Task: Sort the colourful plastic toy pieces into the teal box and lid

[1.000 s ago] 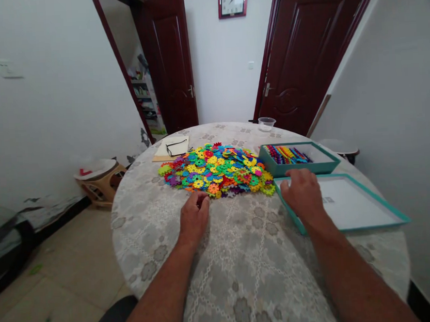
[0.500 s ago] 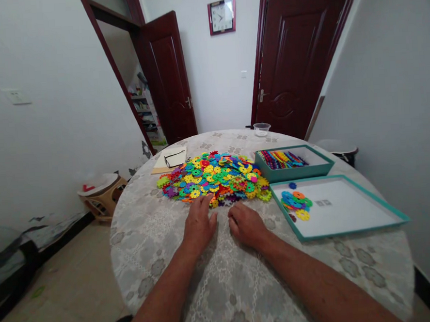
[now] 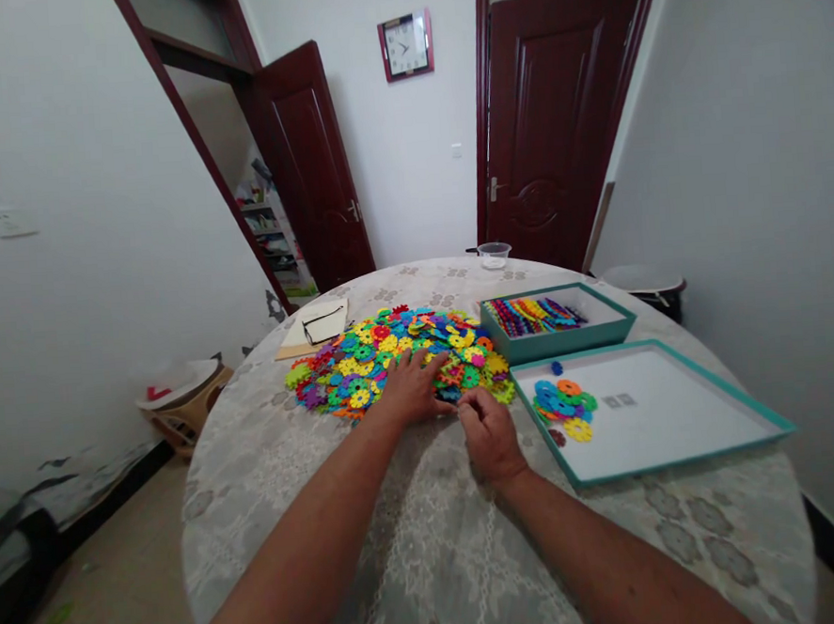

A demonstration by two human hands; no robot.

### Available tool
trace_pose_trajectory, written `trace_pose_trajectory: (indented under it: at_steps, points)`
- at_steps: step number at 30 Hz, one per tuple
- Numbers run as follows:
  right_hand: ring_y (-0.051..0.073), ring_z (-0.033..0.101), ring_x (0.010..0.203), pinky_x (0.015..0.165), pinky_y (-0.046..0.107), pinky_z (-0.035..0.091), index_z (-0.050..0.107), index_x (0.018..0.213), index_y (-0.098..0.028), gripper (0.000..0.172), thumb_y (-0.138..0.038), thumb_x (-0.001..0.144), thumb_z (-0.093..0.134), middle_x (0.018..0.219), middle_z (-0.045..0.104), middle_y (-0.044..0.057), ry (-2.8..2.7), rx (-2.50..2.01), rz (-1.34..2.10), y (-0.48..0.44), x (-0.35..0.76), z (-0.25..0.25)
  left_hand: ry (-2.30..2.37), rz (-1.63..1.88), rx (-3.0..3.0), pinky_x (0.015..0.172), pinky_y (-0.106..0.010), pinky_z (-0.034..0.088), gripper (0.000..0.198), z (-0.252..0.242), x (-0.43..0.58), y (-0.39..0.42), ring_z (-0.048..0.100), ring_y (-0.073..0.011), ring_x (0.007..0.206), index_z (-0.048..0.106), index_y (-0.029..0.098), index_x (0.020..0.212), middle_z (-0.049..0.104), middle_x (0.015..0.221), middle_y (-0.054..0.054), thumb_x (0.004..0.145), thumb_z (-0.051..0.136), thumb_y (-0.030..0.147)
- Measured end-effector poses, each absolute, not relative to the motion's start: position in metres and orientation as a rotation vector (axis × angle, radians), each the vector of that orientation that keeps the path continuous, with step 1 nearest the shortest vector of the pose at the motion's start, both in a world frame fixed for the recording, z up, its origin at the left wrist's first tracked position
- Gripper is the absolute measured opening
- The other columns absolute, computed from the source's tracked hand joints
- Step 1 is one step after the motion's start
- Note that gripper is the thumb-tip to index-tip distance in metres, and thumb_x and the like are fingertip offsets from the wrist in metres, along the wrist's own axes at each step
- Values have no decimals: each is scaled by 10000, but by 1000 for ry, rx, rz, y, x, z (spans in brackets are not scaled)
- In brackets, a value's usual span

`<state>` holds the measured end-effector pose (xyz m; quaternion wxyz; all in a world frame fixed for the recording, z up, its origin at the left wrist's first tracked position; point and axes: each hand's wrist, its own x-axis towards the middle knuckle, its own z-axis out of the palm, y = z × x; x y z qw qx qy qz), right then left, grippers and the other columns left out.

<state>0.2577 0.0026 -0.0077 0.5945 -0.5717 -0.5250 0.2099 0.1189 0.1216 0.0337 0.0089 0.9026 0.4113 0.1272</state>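
Note:
A wide heap of colourful gear-shaped pieces lies on the round table. My left hand rests on the heap's front edge with its fingers spread. Just to its right, my right hand is closed, thumb and fingers pinched together at the heap's near edge; what it holds, if anything, is too small to make out. Beside it on the right, a teal-rimmed white lid carries a small cluster of gear pieces.
Behind the lid stands a teal box with rows of coloured pieces. Glasses lie on a notepad at the back left. A clear bowl sits at the far edge. A stool is on the floor at left.
My left hand has moved right and forward onto the heap, its fingers spreading. My right hand has turned into a pinch close to it. The view has shifted slightly.

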Motion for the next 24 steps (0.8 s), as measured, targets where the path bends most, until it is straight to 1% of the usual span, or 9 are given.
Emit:
trace_pose_trajectory:
  at_steps: [2,5,9,12,15,19,21,24]
  points:
    - [189,583,751,729,291,436,614,823,-213,155,-290,890,497,756,634,7,-1245,-1299,466,2,255,-9,1293,349,2842,1141,-629,339,924,34,122,128,413,-452,1404,496,350,1500,470,1524,-153,693,823,659]
    - [183,593,734,720,288,436,628,831,-206,143,-271,890,514,753,644,6,-1267,-1274,439,2,253,-10,1289,336,2878,1107,-578,396,784,35,121,126,465,-405,1356,554,363,1440,510,1466,-125,742,781,640]
    - [183,616,763,756,290,458,650,864,-206,136,-263,902,533,797,673,11,-1257,-1259,421,3,253,-12,1229,359,2909,1109,-534,410,705,31,109,104,469,-375,1354,576,362,1419,512,1473,-113,777,771,577]
    - [188,627,787,778,297,470,649,889,-209,131,-272,914,537,829,686,17,-1245,-1253,412,4,254,-14,1201,433,2915,1120,-528,399,643,25,94,80,468,-359,1358,585,363,1409,527,1467,-102,809,757,517]
    - [186,625,780,768,296,472,639,909,-210,120,-277,915,540,834,679,13,-1241,-1276,415,5,254,-17,1259,508,2879,1143,-557,365,610,20,81,55,464,-356,1370,574,345,1422,533,1484,-102,846,727,470]
    - [196,634,810,791,306,481,646,936,-208,138,-286,916,533,863,688,22,-1245,-1321,442,5,255,-18,1312,510,2845,1202,-675,223,756,15,69,24,397,-410,1436,487,316,1505,496,1559,-106,827,741,533]
    - [206,643,840,821,319,486,653,950,-204,156,-289,914,528,892,700,36,-1249,-1338,450,6,256,-18,1325,493,2833,1212,-709,165,780,12,64,11,367,-431,1460,485,294,1506,482,1579,-112,822,740,568]
    - [225,651,888,858,343,484,662,965,-198,184,-300,910,519,927,711,56,-1267,-1359,444,5,257,-18,1319,480,2824,1218,-713,161,756,9,55,-6,349,-438,1476,518,262,1473,475,1583,-132,821,747,570]
